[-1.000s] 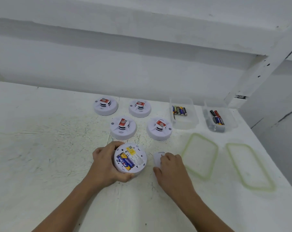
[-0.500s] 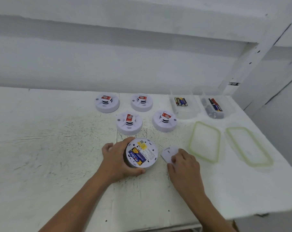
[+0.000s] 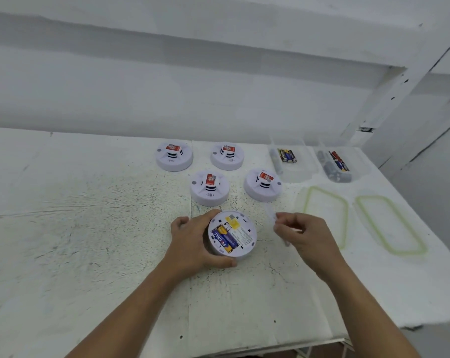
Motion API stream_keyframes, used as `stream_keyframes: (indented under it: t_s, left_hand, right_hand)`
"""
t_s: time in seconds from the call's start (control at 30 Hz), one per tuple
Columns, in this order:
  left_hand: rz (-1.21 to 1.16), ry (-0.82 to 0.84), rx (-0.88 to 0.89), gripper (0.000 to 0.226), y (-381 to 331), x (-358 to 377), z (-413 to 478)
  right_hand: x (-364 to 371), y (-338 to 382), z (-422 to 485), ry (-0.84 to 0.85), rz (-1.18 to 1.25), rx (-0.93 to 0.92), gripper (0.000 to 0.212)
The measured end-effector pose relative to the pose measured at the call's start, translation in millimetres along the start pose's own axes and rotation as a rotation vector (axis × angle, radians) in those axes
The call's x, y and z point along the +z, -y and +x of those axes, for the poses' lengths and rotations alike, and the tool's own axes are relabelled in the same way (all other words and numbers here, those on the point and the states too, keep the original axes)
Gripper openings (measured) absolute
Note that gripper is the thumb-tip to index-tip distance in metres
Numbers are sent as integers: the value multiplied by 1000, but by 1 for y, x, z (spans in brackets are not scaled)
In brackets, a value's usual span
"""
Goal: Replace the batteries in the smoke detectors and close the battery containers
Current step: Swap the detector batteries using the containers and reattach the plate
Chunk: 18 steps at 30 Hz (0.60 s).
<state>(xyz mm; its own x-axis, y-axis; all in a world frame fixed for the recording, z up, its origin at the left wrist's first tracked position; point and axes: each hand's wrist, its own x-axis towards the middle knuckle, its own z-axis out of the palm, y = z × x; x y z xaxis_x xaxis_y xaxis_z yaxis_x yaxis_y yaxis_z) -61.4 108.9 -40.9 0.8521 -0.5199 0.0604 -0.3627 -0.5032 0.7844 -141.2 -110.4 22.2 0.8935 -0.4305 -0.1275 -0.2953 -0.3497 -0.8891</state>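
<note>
Battery cover held ready beside the opened smoke detector

The battery cover (image 3: 275,226) is pinched, on edge and blurred, in the closed right hand (image 3: 302,233), apparently to be fitted over the batteries (image 3: 225,239). Just to its left, the upturned smoke detector (image 3: 233,235) is gripped around its rim by the left hand (image 3: 193,241) and steadied on the worktop (image 3: 89,228). Beyond both hands four more detectors (image 3: 209,187) are set face up; two open battery containers (image 3: 291,161) and their lids (image 3: 324,215) lie beyond and right of the right hand.

"PKCELL" on blue/yellow batt (image 3: 224,240) in open detector (image 3: 233,235); other labels unreadable.
</note>
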Motion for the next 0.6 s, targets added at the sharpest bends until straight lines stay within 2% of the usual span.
stream_keyframes:
  t_s: [0.2,0.33,0.6]
  left_hand:
    - [-23,35,6,90,-4,-4,0]
    - [-2,39,14,83,-3,-5,1]
    - [-5,60,13,81,-6,-7,0]
  right_hand:
    - [22,27,11,365,-314,-256,8]
    - [32,32,19,509,-571,-455,14]
    - [31,34,26,634,-714,-565,17]
